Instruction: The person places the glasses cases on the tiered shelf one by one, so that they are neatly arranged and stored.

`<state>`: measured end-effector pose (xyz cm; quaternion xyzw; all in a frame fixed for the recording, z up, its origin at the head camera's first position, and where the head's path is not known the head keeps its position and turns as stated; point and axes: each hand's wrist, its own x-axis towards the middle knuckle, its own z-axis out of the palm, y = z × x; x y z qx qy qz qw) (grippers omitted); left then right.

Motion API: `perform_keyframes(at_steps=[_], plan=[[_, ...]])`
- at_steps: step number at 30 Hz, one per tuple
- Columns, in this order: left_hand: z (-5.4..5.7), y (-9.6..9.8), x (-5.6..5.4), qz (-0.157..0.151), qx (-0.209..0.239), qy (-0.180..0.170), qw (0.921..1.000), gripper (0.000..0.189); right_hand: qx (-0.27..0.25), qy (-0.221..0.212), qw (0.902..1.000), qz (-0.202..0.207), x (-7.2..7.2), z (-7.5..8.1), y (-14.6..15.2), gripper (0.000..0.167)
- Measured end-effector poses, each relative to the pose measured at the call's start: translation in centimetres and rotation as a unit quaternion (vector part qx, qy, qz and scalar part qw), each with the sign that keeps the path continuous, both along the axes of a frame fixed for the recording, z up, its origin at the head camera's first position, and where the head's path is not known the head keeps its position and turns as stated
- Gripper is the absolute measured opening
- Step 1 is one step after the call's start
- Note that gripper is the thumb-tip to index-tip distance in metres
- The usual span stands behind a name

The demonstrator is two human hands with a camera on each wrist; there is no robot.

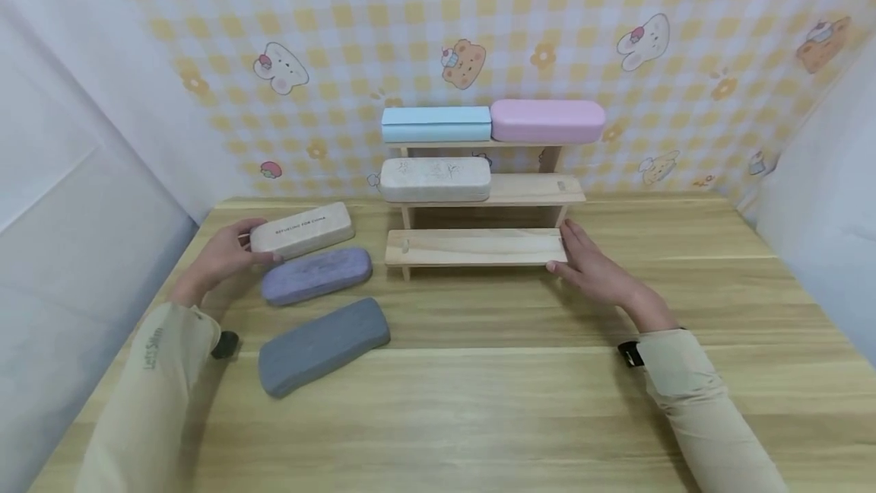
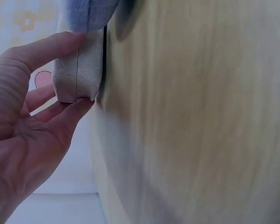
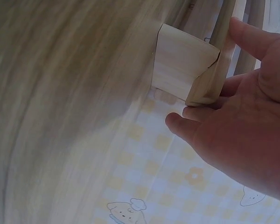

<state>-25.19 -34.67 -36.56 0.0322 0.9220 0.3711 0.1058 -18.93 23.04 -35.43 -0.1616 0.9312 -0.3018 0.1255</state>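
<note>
My left hand [image 1: 222, 256] grips the left end of a beige glasses case [image 1: 304, 230] with dark lettering, which lies on the table. In the left wrist view the thumb is on one side of the beige case [image 2: 78, 79] and the fingers on the other. Just in front of it lies a purple glasses case [image 1: 317, 275], then a grey glasses case [image 1: 324, 346]. At the right end of a three-step wooden rack [image 1: 479, 247], my right hand [image 1: 602, 274] holds the lowest step, thumb on the front edge, fingers at the end.
On the rack's top step, a light blue glasses case [image 1: 436, 125] stands beside a pink glasses case [image 1: 547, 122]. A white patterned glasses case [image 1: 435, 180] sits on the left of the middle step. Behind hangs a yellow checked cloth [image 1: 383, 29].
</note>
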Motion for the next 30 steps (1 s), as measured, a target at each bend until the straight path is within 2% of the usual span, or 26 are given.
perform_keyframes(at_steps=[3,10,17,21,25,30], plan=[[0.5,-0.1,0.3,0.001,0.004,0.001,1.0,0.086,0.002,0.002,1.0,0.0,0.0,0.1,0.1,0.086],[2.2,-0.3,1.1,0.001,0.01,0.036,0.9993,0.081,0.0,0.002,1.0,0.003,-0.2,0.0,0.1,0.087],[4.6,0.4,2.0,0.004,0.007,0.044,0.999,0.087,0.004,0.007,1.0,0.004,-0.1,0.1,0.1,0.086],[4.9,0.6,2.0,0.007,0.027,0.04,0.9988,0.084,0.003,0.005,1.0,0.003,0.0,0.2,0.0,0.085],[4.8,0.7,1.9,0.01,0.026,0.041,0.9988,0.083,0.002,0.005,1.0,0.003,0.1,0.1,0.0,0.085],[5.6,0.8,2.5,0.015,0.032,0.056,0.9978,0.079,0.006,0.008,0.9999,0.006,0.0,0.2,0.0,0.085]])
